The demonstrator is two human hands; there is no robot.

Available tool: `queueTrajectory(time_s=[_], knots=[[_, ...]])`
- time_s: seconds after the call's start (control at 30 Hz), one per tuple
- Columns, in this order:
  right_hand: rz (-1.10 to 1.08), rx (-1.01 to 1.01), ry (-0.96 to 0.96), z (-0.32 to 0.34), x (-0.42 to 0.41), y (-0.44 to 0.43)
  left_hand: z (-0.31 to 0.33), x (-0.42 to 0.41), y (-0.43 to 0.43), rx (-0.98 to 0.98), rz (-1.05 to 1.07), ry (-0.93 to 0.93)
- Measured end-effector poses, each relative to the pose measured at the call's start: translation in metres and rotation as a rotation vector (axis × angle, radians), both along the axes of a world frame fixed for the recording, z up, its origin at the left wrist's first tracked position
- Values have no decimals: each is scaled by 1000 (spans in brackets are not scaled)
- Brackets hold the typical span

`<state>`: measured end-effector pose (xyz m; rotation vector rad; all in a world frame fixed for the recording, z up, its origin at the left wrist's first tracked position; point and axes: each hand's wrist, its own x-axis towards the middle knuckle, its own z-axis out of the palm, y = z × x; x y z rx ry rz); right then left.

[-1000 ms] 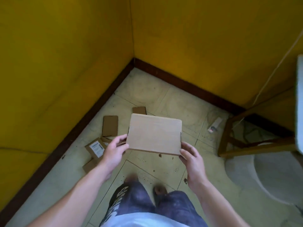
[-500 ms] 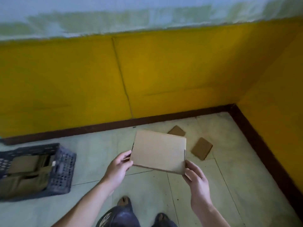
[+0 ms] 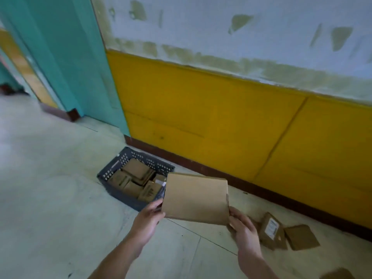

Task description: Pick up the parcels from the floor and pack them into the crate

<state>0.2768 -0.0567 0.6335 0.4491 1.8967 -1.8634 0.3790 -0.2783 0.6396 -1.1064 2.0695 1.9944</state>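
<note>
left grip (image 3: 148,218) + right grip (image 3: 242,228): holding flat parcel (image 3: 196,198) by its edges | crate (image 3: 118,193): part-filled, on floor (image 3: 50,188)

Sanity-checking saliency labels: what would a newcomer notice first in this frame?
The large flat parcel, centre frame, gripped at its edges by the left hand and right hand. Behind it the dark crate sits on the floor by the yellow wall, with packed parcels inside. A labelled parcel and a plain parcel lie on the floor at lower right.

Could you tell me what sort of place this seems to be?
Probably a bare indoor room or corridor: a yellow wall with peeling white paint above, a teal door frame, and a tiled floor holding a dark crate.
</note>
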Motion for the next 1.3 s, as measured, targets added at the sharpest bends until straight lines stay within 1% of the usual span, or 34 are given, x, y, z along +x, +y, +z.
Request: queueTrajectory(time_s=[0.13,0.27,0.4,0.53,0.73,0.8,0.9,0.93,1.03,1.17,1.23,1.3], knots=[[73,32,-22,-4,21,-87,8,39,-70,-8,109,-5],[150,54,-39,-9,29,-154,8,62,-126,16,234,-20],[210,85,-50,-16,20,-214,-6,65,-177,121,347,-27],[212,119,-64,-30,0,-283,-22,49,-235,116,403,-73],[191,82,-87,-60,-48,-385,-44,0,-338,71,371,-106],[179,100,-115,-75,-68,-418,-53,-21,-376,63,320,-165],[184,95,-152,-79,-91,-463,-48,-55,-425,66,294,-171],[184,104,-153,-83,-100,-476,-53,-65,-443,81,298,-164],[177,164,-163,-84,-120,-508,-63,-90,-484,96,224,-225],[127,233,-186,-96,-143,-545,-78,-132,-531,94,136,-213],[79,255,-196,-111,-152,-565,-96,-156,-557,147,100,-223],[26,292,-227,-127,-157,-586,-124,-172,-581,157,22,-249]])
